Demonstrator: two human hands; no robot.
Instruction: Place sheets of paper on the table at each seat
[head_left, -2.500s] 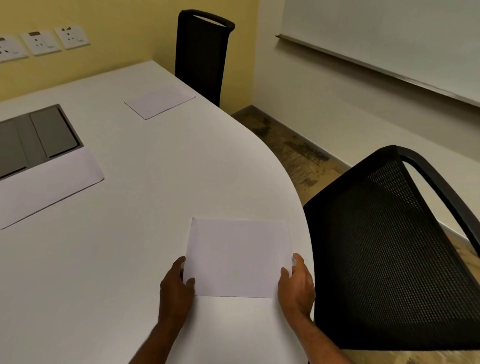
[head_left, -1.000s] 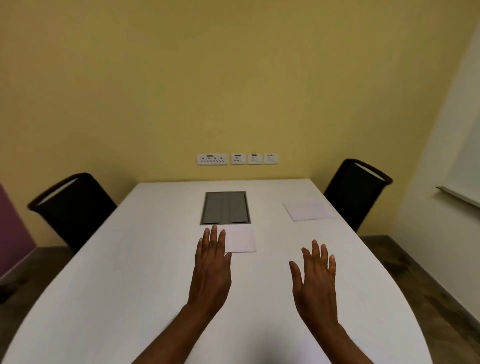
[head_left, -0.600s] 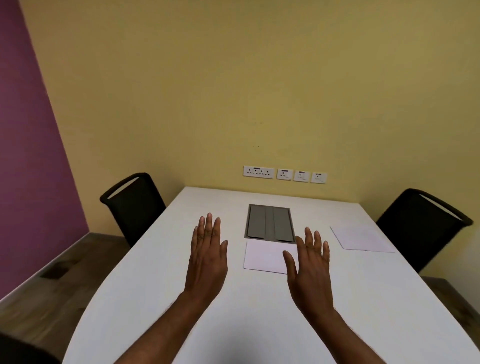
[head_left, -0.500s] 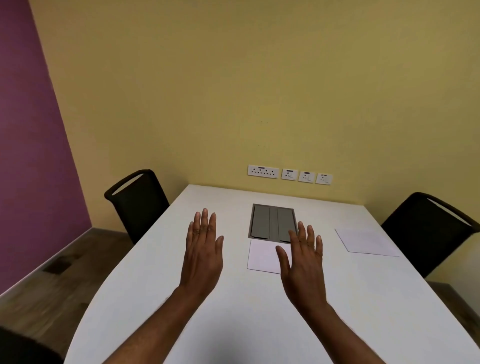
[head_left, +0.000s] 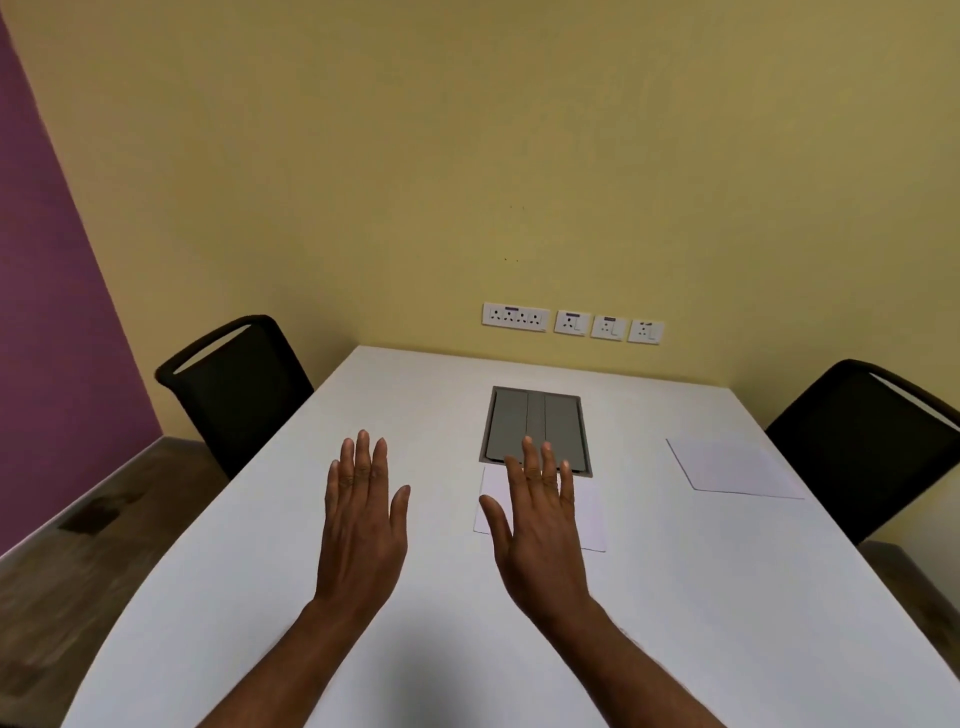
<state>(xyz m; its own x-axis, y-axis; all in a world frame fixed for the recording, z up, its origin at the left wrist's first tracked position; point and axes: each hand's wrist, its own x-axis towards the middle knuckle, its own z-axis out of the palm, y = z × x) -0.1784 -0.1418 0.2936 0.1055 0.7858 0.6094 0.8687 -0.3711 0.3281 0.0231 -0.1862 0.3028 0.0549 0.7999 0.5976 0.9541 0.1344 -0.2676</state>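
Both hands are up over the desk (head_left: 675, 597) now, and both are empty. The left hand (head_left: 361, 525) hangs flat with fingers spread and nothing in its grip; the right hand (head_left: 540, 530) is just as wide open and holds no paper either. A moment ago those same hands were pressing a sheet down at the seat beside the near mesh chair; since then the view has swung round to the full length of the desk and keeps drifting left.

Where's the paper? One sheet (head_left: 735, 467) lies flat at the right edge, just in front of the right-hand chair (head_left: 857, 441). A second sheet (head_left: 589, 514) sits mid-desk, touching the near edge of the grey cable hatch (head_left: 535, 423), partly hidden behind the right hand.

The left-hand chair (head_left: 234, 379) has nothing in front of it: bare white desk there. So I'd call the right side served and this seat the next one open. With both grips empty, a fresh sheet is needed first, and the mid-desk one looks the likeliest source, since the right hand hovers directly over it.
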